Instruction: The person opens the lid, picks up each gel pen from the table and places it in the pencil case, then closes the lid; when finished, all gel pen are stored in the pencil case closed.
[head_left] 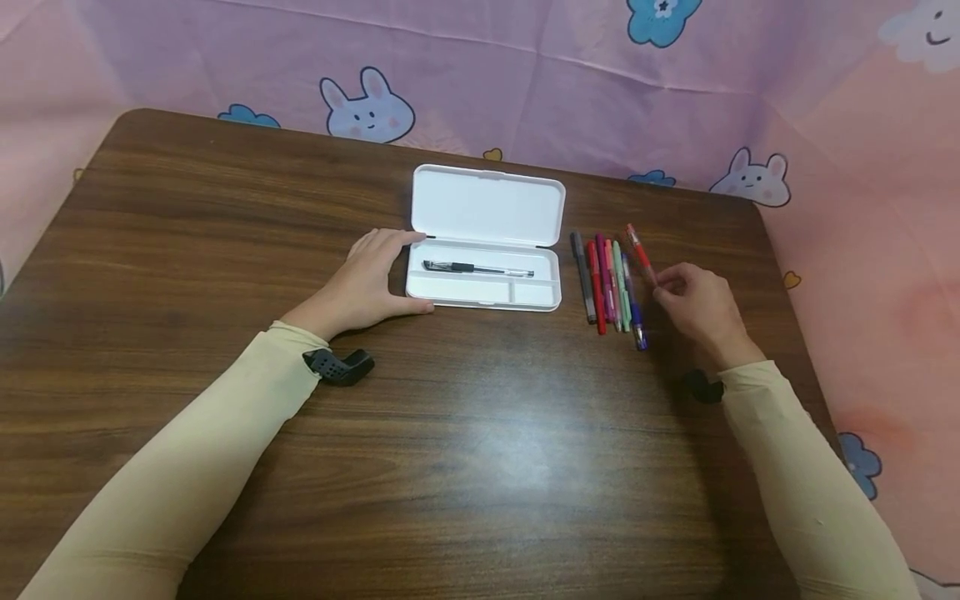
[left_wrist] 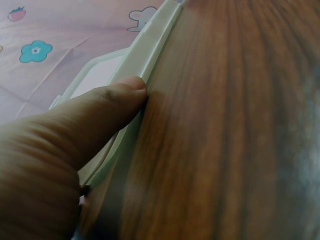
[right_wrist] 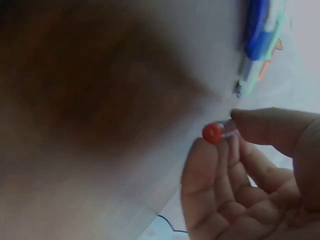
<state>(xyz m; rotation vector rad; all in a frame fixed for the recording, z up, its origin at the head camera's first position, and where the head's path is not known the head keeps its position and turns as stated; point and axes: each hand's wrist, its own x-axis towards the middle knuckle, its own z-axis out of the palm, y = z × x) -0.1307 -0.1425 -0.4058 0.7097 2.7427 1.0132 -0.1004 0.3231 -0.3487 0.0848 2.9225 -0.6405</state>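
Note:
A white pencil case (head_left: 487,206) lies with its lid folded back on the table. In its long back compartment is a black gel pen (head_left: 480,268). My left hand (head_left: 367,279) holds the case's left end, thumb at the front edge and index finger near the hinge; in the left wrist view the thumb (left_wrist: 117,97) presses the rim. To the right, my right hand (head_left: 701,308) pinches a red pen (head_left: 640,250) by its near end between thumb and fingers. The right wrist view shows the pen's round orange-red end (right_wrist: 212,133) at the fingertips.
Between case and right hand lies a row of several pens, from a grey pen (head_left: 583,279) through a red one (head_left: 596,287) to a blue pen (head_left: 633,304). The wooden table (head_left: 450,467) ends at a pink patterned cloth (head_left: 487,75) behind and at the right.

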